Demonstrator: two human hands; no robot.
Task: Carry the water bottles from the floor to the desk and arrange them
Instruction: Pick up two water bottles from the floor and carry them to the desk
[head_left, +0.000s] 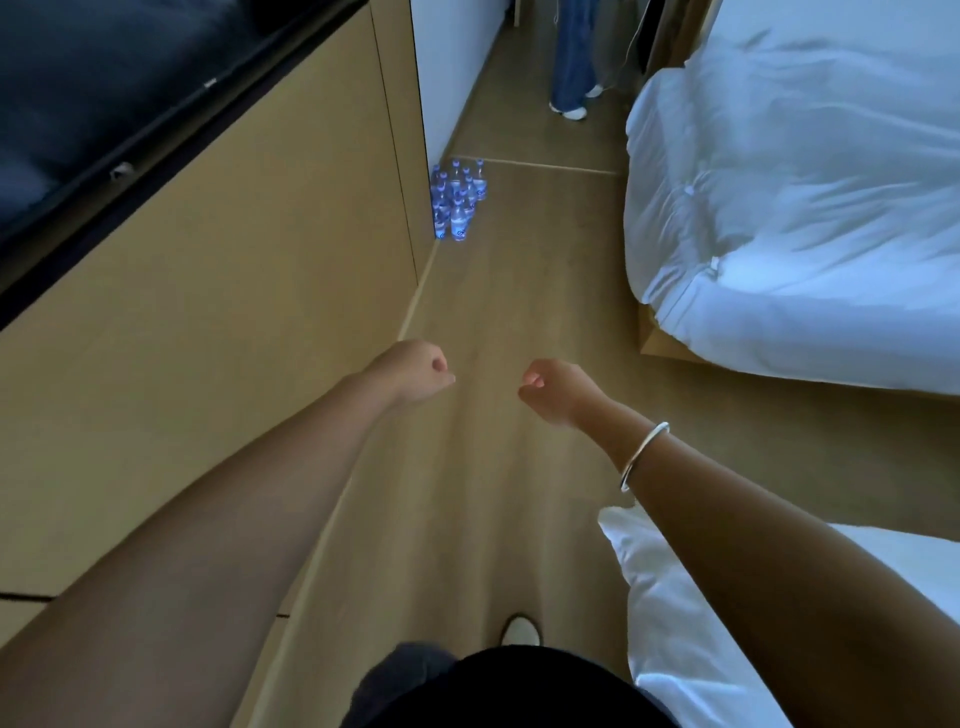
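Note:
Several clear water bottles (457, 200) with blue caps and blue labels stand upright in a tight cluster on the wooden floor, against the corner of the wood-panelled wall. Both my arms stretch out in front of me, well short of the bottles. My left hand (415, 371) is curled into a loose fist and holds nothing. My right hand (553, 387), with a silver bangle on its wrist, is also curled and empty. The desk is not in view.
A bed with white bedding (789, 208) fills the right side, and another white duvet (691, 623) lies at the lower right. A wood-panelled wall (234, 312) with a dark screen (93, 104) runs along the left. Another person's legs (574, 62) stand down the floor aisle.

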